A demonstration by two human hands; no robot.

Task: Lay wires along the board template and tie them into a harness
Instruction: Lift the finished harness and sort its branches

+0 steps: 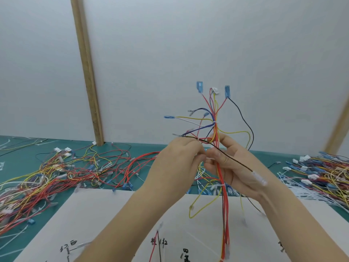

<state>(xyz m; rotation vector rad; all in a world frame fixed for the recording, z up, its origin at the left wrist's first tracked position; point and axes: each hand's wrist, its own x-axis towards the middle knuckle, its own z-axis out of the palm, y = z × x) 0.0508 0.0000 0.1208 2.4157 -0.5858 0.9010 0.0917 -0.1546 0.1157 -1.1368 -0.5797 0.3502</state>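
Red, yellow and blue wires formed one harness (217, 140), held upright above the white board template (105, 220); three blue terminals topped it. Left hand (177, 159) and right hand (230, 163) both pinched it.

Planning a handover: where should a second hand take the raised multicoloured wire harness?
Probably the tied red wire trunk of the multicoloured wire harness, below the right hand and left hand, coming from the right side. There the strands run straight and parallel; above, they fan out into loose branches ending in blue terminal sleeves, which would snag.
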